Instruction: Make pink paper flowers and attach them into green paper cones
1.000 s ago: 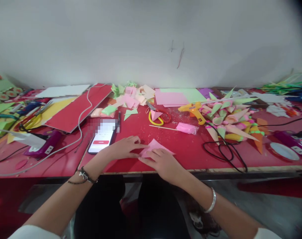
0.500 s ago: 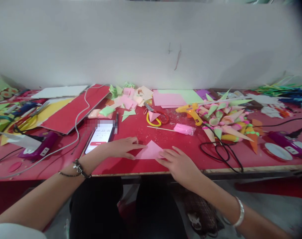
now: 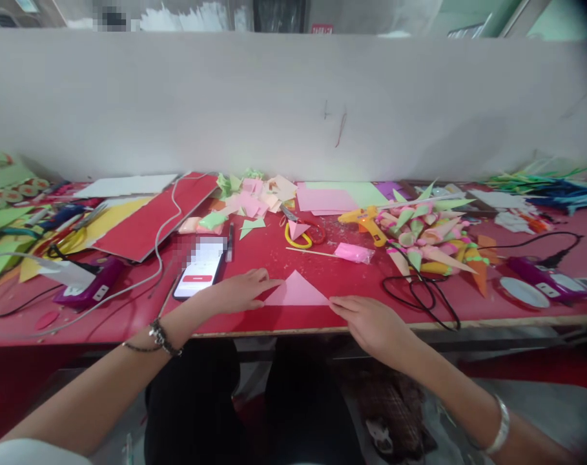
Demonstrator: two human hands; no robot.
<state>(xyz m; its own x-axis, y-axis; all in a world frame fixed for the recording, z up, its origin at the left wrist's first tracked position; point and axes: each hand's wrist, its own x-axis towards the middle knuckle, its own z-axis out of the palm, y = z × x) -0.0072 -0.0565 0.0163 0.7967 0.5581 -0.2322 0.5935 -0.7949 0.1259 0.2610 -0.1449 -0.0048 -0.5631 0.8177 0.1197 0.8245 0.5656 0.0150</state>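
A sheet of pink paper (image 3: 297,292), folded into a triangle with its peak pointing away from me, lies flat near the table's front edge. My left hand (image 3: 239,289) is open, its index finger stretched onto the paper's left slope and its thumb near the left corner. On the other side my right hand (image 3: 370,320) reaches in with extended fingers, the tips touching the right corner. Beyond the paper are scissors (image 3: 300,245) with red and yellow handles, a small pink triangle (image 3: 298,228) on top of them, a thin stick (image 3: 308,250) and a pink packet (image 3: 354,252).
A phone (image 3: 199,274) lies left of my left hand. At right are a yellow glue gun (image 3: 370,225) with a looped black cord (image 3: 419,297), a heap of paper cones (image 3: 431,236) and a white dish (image 3: 523,292). Cut paper pieces (image 3: 254,197) lie before the grey partition (image 3: 254,97).
My right hand has slid right, from on the paper to its right corner, leaving more of the triangle visible. My left hand stays at the left side. The view has tilted up slightly.
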